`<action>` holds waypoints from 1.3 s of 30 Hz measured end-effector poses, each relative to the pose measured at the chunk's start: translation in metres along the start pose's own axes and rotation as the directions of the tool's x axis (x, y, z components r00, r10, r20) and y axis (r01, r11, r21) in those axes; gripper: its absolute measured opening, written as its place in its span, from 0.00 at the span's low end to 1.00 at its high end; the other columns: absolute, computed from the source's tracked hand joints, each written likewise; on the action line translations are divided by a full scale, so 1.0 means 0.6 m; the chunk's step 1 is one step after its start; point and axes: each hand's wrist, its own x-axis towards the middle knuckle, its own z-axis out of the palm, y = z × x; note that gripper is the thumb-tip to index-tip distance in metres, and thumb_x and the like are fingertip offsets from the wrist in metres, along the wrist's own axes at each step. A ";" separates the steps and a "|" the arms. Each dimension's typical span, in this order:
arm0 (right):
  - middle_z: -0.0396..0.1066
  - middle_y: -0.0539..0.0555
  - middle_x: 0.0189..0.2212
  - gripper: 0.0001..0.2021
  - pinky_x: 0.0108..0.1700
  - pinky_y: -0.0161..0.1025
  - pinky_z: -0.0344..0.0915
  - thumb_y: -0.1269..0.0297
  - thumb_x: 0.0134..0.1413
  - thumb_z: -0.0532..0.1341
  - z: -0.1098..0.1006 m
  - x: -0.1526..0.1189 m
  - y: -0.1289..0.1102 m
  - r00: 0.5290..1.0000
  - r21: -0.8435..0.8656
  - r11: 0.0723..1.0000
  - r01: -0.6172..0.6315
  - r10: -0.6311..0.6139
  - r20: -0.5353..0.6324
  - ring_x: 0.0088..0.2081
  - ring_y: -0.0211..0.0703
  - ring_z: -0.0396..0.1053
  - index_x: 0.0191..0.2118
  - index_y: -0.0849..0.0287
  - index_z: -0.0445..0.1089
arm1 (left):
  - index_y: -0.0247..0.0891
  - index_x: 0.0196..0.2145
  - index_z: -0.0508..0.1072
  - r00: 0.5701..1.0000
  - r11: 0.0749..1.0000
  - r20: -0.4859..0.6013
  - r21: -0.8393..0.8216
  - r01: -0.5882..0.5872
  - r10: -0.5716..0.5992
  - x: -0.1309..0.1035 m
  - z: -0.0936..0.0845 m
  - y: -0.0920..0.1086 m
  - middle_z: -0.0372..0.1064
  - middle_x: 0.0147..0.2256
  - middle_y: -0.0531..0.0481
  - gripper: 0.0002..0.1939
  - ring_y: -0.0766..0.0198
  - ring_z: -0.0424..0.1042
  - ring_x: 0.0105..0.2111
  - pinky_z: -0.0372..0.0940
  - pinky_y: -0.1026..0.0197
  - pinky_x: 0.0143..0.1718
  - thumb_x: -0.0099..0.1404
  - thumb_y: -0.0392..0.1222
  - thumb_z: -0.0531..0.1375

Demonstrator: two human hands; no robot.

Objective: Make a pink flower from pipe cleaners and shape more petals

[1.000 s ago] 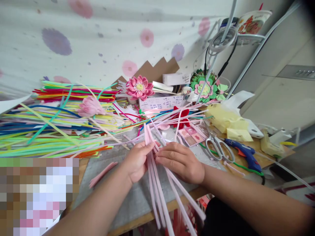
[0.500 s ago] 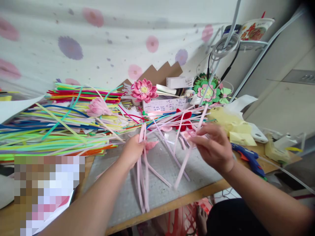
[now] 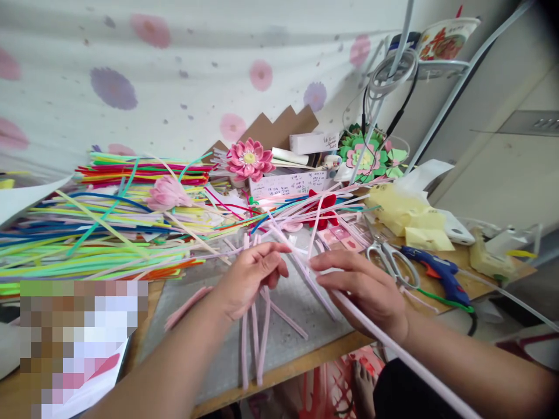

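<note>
My right hand is closed on a long pale pink pipe cleaner, which slants down across my right forearm to the bottom edge. Facing it, my left hand hovers over the work mat with its index finger stretched out and the others loosely curled; nothing shows in its grasp. Under it, several pale pink pipe cleaners lie spread on the grey mat. Folded pink pieces rest beside my left forearm. Between the hands lies a lilac pipe cleaner.
Piles of coloured pipe cleaners cover the left back. A pink flower, a pink bud and a red flower sit among them. Scissors and a blue glue gun lie right, near a yellow bag.
My left hand has let go of the pink pipe cleaners, which now lie spread apart. My right hand has moved left and down, its pipe cleaner swinging toward me. The scissors have come into view.
</note>
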 end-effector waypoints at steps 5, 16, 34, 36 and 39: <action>0.71 0.60 0.39 0.08 0.41 0.37 0.68 0.74 0.53 0.57 0.012 0.012 -0.007 0.984 0.255 0.962 -0.103 0.062 0.167 0.40 0.40 0.70 0.39 0.62 0.69 | 0.35 0.30 0.71 0.988 0.942 -0.143 -0.336 0.003 -0.054 0.000 0.016 -0.010 0.61 0.19 0.57 0.08 0.77 0.57 0.17 0.51 0.72 0.20 0.54 0.41 0.64; 0.68 0.50 0.20 0.11 0.27 0.33 0.61 0.65 0.58 0.54 0.023 0.007 0.033 0.827 0.003 0.833 -0.553 0.549 0.124 0.23 0.36 0.66 0.28 0.61 0.69 | 0.33 0.30 0.72 0.969 0.994 -0.221 0.001 -0.112 0.110 -0.004 0.014 -0.008 0.71 0.26 0.49 0.08 0.71 0.67 0.21 0.61 0.68 0.23 0.57 0.41 0.61; 0.64 0.52 0.25 0.13 0.32 0.34 0.56 0.67 0.61 0.49 0.012 0.010 0.035 0.722 -0.383 0.867 -0.317 0.483 0.495 0.29 0.37 0.63 0.31 0.62 0.68 | 0.34 0.28 0.71 0.967 0.974 -0.210 0.204 -0.098 0.141 -0.003 0.011 -0.008 0.71 0.25 0.51 0.09 0.71 0.68 0.22 0.64 0.68 0.24 0.58 0.44 0.59; 0.65 0.54 0.25 0.13 0.32 0.34 0.56 0.68 0.61 0.49 0.011 0.012 0.035 0.709 -0.409 0.866 -0.286 0.479 0.518 0.29 0.38 0.63 0.32 0.62 0.69 | 0.34 0.29 0.70 0.968 0.977 -0.209 0.191 -0.096 0.136 -0.003 0.011 -0.008 0.71 0.25 0.52 0.08 0.71 0.69 0.22 0.64 0.68 0.24 0.58 0.43 0.59; 0.67 0.55 0.26 0.14 0.33 0.35 0.57 0.69 0.61 0.48 0.010 0.014 0.036 0.690 -0.435 0.865 -0.249 0.474 0.547 0.30 0.40 0.64 0.34 0.63 0.70 | 0.36 0.33 0.69 0.972 0.981 -0.194 0.165 -0.098 0.130 -0.004 0.009 -0.006 0.71 0.25 0.53 0.07 0.71 0.69 0.22 0.64 0.68 0.24 0.56 0.40 0.61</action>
